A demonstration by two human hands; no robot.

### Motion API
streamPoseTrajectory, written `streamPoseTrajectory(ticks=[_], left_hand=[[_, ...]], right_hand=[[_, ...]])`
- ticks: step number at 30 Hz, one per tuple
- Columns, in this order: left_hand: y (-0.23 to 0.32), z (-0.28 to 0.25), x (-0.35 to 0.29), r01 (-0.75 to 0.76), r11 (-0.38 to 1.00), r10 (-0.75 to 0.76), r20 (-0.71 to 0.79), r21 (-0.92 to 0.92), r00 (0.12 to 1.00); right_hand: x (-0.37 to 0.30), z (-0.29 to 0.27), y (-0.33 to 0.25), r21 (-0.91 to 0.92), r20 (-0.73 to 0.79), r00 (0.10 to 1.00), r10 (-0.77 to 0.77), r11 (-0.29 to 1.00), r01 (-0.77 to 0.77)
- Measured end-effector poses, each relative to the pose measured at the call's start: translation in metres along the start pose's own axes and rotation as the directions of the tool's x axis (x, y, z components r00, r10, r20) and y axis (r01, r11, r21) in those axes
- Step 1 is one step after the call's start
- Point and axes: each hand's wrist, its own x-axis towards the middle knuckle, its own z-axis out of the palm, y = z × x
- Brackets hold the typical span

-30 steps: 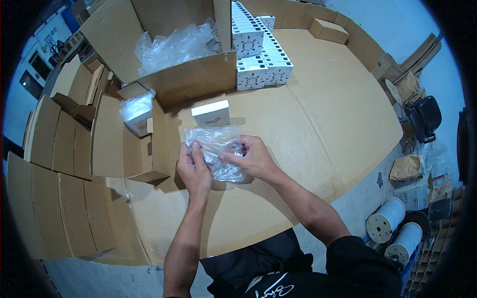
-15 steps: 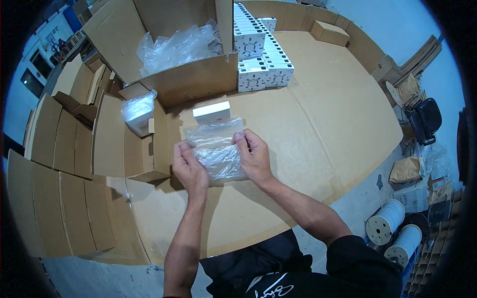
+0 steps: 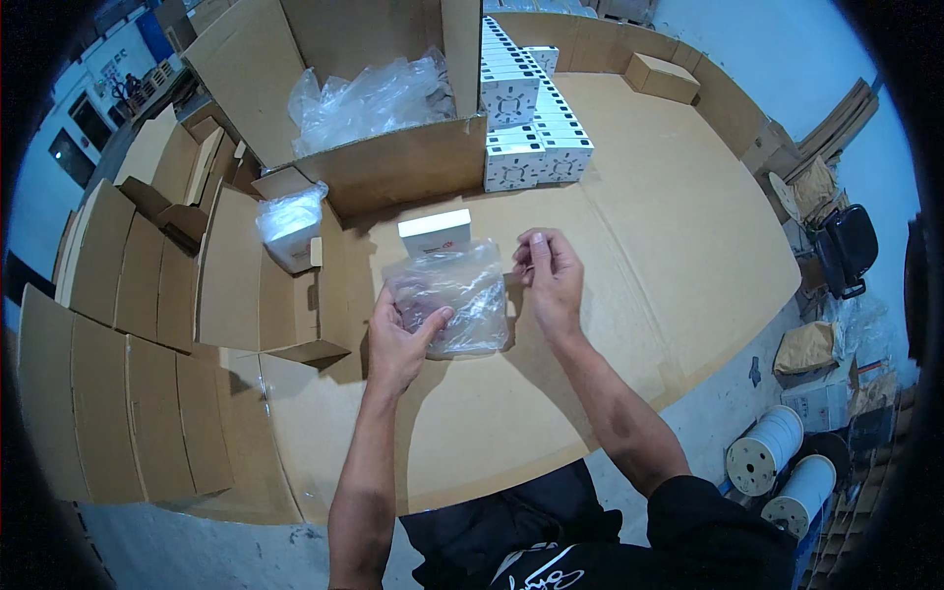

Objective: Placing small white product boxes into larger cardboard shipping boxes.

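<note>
one clear, crinkled plastic bag (image 3: 470, 310) is clamped between the thumb and fingers of the left hand (image 3: 396, 344), over the brown cardboard tabletop (image 3: 669, 265). the right hand (image 3: 554, 280) is apart from it, just to the right, fingers curled; whether they pinch anything, i cannot tell. one small white rectangular box (image 3: 435, 234) stands just beyond the bag.

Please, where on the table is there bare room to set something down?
Free: the table right of the right hand and stacked white boxes, up to the small brown box. Crowded: the left side, with open cartons.
</note>
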Motion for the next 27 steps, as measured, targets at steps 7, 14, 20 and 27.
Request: streamPoseTrajectory(ticks=[7,14,20,27], left_hand=[[-0.007,-0.003,0.0,-0.033,0.997,0.031,0.023,0.064,0.999],[-0.007,-0.002,0.004,-0.056,0.962,0.069,-0.041,0.266,0.997],[-0.013,-0.007,0.003,-0.073,0.94,0.096,-0.051,0.333,0.994],[0.0,-0.006,0.0,-0.079,0.945,0.071,0.037,0.318,0.997]], right_hand=[[-0.002,0.018,-0.047,-0.561,0.555,0.631,-0.541,0.317,0.765],[0.004,0.022,-0.045,-0.524,0.716,0.572,-0.401,0.233,0.819],[0.01,0.032,-0.06,-0.493,0.794,0.553,-0.251,0.266,0.828],[0.02,0.046,-0.068,-0.535,0.791,0.612,0.008,0.493,0.686]])
